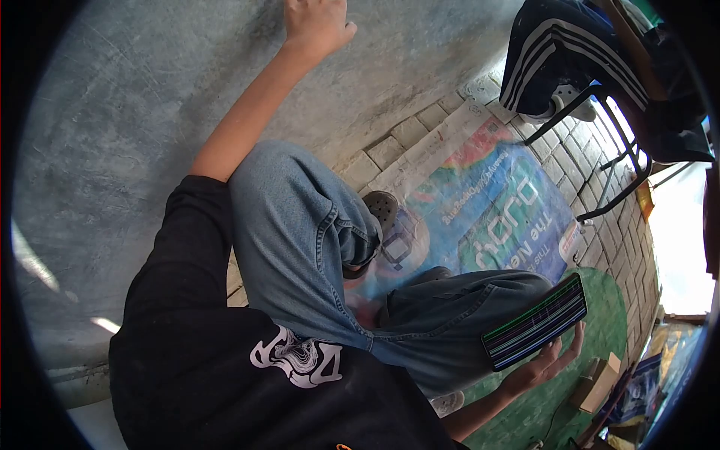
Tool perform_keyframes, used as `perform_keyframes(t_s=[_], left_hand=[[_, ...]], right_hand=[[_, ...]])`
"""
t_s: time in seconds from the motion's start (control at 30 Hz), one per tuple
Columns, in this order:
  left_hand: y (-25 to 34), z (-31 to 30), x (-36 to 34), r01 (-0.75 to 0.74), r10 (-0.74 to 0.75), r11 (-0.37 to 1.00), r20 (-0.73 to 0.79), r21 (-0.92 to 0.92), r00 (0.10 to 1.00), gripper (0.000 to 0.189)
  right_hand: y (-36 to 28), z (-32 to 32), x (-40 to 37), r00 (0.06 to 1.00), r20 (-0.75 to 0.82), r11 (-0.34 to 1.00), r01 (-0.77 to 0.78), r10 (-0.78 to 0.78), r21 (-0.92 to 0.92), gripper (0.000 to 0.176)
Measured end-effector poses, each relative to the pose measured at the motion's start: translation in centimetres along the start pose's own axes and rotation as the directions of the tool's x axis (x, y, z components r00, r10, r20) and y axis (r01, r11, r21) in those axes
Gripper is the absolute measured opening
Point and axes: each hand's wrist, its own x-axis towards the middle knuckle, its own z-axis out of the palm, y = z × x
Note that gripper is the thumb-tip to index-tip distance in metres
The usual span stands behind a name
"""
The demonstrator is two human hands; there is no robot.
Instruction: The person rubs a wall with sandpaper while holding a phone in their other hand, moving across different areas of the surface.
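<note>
A smartphone (534, 322) with striped coloured lines across its dark screen is in my right hand (541, 369). That hand supports it from below and along its edge, above my bent right knee, with some fingers showing past the phone. My left hand (316, 28) is raised against the grey wall at the top of the view. Its thumb sticks out to the side, and the frame's edge cuts off the other fingers. I cannot see whether the left hand holds anything.
A printed banner (480, 202) covers part of the brick floor (409, 133). Another person in striped trousers (551, 52) sits on a black metal-framed chair (626, 191) at upper right. A cardboard box (598, 384) stands on the green floor patch at lower right. The grey wall (135, 112) rises at left.
</note>
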Motion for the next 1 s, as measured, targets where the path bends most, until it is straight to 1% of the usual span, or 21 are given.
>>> perform_keyframes(t_s=[0.1,0.17,0.2,0.27,0.37,0.7,0.77,0.9,1.0], left_hand=[[-0.1,0.0,-0.1,-0.012,0.012,1.000,-0.022,0.002,1.000,0.090],[0.0,0.0,0.0,-0.007,0.006,1.000,-0.027,-0.025,1.000,0.090],[-0.1,0.1,0.0,-0.006,0.005,1.000,-0.027,-0.024,1.000,0.090],[-0.1,0.2,0.0,-0.011,0.011,1.000,-0.021,-0.020,1.000,0.089],[-0.1,0.3,0.0,-0.014,0.013,1.000,-0.028,-0.015,1.000,0.089],[0.0,0.5,-0.1,-0.011,0.009,1.000,-0.050,-0.029,0.999,0.088],[0.0,0.6,-0.1,-0.012,0.007,0.998,-0.082,-0.060,0.997,0.088],[0.0,0.9,0.0,-0.007,0.002,0.998,-0.077,-0.062,0.997,0.088],[0.0,1.1,0.0,-0.009,0.001,0.998,-0.111,-0.070,0.994,0.088]], right_hand=[[0.0,-0.1,0.1,1.000,0.007,1.000,-0.003,0.003,-0.007,0.043],[-0.1,-0.2,0.1,0.999,0.033,0.990,0.037,-0.033,-0.137,0.042],[-0.2,-0.2,0.1,0.999,0.034,0.990,0.037,-0.033,-0.137,0.042],[-0.2,-0.3,0.1,0.998,0.047,0.967,0.061,-0.051,-0.247,0.042],[-0.5,-0.2,0.1,0.994,0.074,0.958,0.103,-0.086,-0.266,0.043],[-0.5,-0.2,0.2,0.993,0.077,0.952,0.109,-0.090,-0.286,0.043],[-0.5,-0.2,0.2,0.993,0.078,0.949,0.111,-0.092,-0.294,0.043],[-0.6,-0.2,0.2,0.993,0.082,0.948,0.110,-0.090,-0.299,0.043],[-0.6,-0.2,0.2,0.992,0.080,0.946,0.114,-0.093,-0.305,0.043]])
